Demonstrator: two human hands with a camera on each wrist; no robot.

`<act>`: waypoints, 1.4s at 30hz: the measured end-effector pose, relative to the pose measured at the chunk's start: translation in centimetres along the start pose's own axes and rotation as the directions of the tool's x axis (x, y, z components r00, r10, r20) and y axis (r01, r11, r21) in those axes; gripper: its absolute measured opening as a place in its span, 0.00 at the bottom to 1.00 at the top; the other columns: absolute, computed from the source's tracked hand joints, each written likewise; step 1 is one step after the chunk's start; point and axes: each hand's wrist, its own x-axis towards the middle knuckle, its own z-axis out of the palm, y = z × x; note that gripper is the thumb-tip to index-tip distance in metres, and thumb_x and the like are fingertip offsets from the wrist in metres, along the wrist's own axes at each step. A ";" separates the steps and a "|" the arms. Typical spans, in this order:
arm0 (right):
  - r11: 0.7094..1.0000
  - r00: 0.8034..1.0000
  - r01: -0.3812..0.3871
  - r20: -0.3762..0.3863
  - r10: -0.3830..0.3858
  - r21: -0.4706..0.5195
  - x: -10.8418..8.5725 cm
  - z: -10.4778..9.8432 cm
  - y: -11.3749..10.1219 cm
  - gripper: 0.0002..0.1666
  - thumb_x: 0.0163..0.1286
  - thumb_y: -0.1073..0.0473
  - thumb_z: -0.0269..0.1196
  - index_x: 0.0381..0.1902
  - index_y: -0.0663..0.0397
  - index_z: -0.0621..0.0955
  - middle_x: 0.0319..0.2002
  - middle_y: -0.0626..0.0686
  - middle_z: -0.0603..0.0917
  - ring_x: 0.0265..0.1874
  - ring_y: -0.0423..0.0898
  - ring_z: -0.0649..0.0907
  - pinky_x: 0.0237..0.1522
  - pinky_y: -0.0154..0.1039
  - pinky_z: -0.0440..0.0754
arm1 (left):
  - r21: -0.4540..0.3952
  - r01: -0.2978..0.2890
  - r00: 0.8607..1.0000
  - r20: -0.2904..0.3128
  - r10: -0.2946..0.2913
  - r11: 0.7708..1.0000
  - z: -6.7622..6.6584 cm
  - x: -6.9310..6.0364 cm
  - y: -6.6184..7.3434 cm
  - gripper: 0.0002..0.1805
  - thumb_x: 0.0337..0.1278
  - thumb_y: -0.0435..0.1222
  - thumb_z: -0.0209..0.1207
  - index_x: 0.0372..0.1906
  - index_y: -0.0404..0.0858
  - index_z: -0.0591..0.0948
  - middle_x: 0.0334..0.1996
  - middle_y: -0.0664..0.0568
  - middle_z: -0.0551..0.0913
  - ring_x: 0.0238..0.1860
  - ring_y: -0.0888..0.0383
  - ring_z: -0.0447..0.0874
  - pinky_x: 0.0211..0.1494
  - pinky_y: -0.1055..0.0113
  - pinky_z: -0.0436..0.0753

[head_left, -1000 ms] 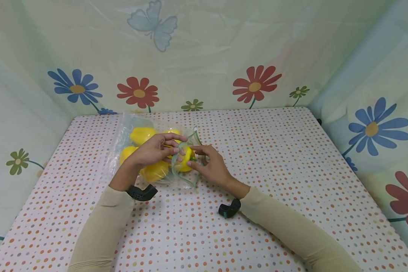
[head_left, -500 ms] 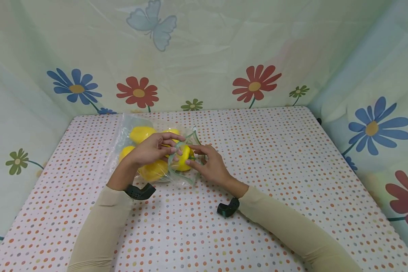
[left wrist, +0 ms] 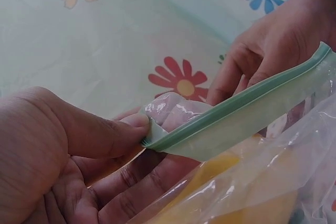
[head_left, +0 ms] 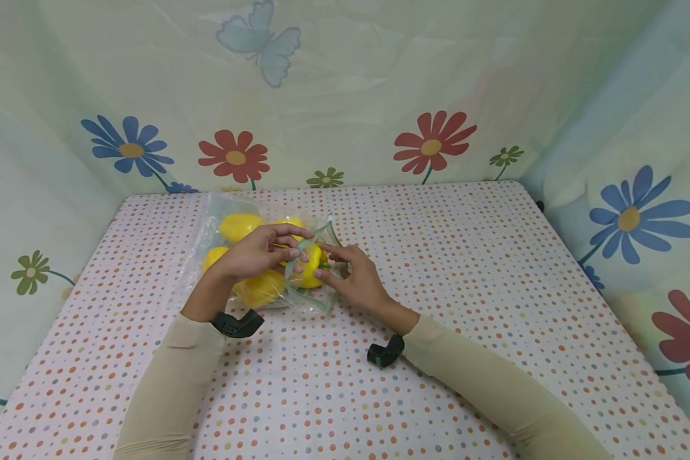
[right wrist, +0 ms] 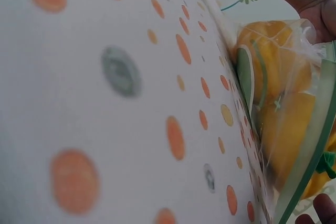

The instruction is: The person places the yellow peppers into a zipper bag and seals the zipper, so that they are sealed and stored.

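Observation:
A clear zip bag (head_left: 230,204) with a green zip strip (left wrist: 226,111) lies on the table, holding several rounded yellow things (head_left: 260,289), apparently peppers. In the left wrist view, my left hand (left wrist: 89,145) pinches one end of the strip between thumb and finger. At the bag's mouth is a yellow bell pepper (head_left: 310,271) with a green stem (right wrist: 327,163). My right hand (head_left: 361,281) holds this pepper, thumb near and index finger on the far side. The bag film hides part of the pepper and some left fingers.
The dotted tablecloth (head_left: 466,255) covers the table. Behind it hangs a flowered cloth (head_left: 339,96), with more cloth at both sides. Each wrist carries a black camera mount, the left one (head_left: 238,324) close to the bag's near edge.
Both hands have shifted very slightly left, and the pepper with them. The green strip near the left fingers has moved a little left. Both holds look the same.

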 end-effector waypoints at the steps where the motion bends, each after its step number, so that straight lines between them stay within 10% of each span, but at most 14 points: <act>1: 1.000 1.000 -0.007 -0.002 0.007 0.006 0.0 0.0 0.0 0.31 0.66 0.47 0.68 0.66 0.40 0.76 0.53 0.54 0.79 0.54 0.52 0.79 0.49 0.47 0.82 | -0.003 -0.001 1.000 0.000 0.001 1.000 0.0 0.0 0.0 0.20 0.71 0.28 0.52 0.65 0.41 0.73 0.39 0.44 0.83 0.36 0.52 0.86 0.37 0.66 0.86; 19: 0.953 0.979 -0.150 -0.096 0.181 0.262 1.5 -2.9 0.3 0.24 0.76 0.57 0.55 0.67 0.54 0.71 0.56 0.59 0.76 0.48 0.57 0.80 0.41 0.51 0.87 | -0.010 0.032 0.999 -0.032 -0.033 0.999 0.1 -0.2 0.7 0.23 0.71 0.31 0.53 0.68 0.45 0.71 0.44 0.42 0.84 0.45 0.52 0.87 0.44 0.58 0.88; 34: 0.929 0.964 -0.247 -0.026 0.264 0.276 4.3 -3.8 0.9 0.28 0.75 0.47 0.57 0.69 0.43 0.71 0.61 0.58 0.78 0.53 0.57 0.81 0.52 0.58 0.82 | 0.003 0.064 0.990 -0.127 -0.063 0.998 1.1 -0.3 1.7 0.26 0.70 0.35 0.55 0.70 0.42 0.67 0.54 0.37 0.76 0.50 0.47 0.83 0.49 0.53 0.86; 42: 0.934 0.965 -0.238 -0.047 0.259 0.267 4.4 -4.4 1.1 0.29 0.75 0.48 0.57 0.70 0.51 0.70 0.57 0.60 0.81 0.54 0.60 0.81 0.53 0.53 0.83 | 0.096 -0.004 0.978 -0.206 0.024 0.995 0.5 -0.5 1.7 0.22 0.71 0.34 0.54 0.67 0.40 0.71 0.58 0.38 0.78 0.54 0.44 0.82 0.51 0.53 0.86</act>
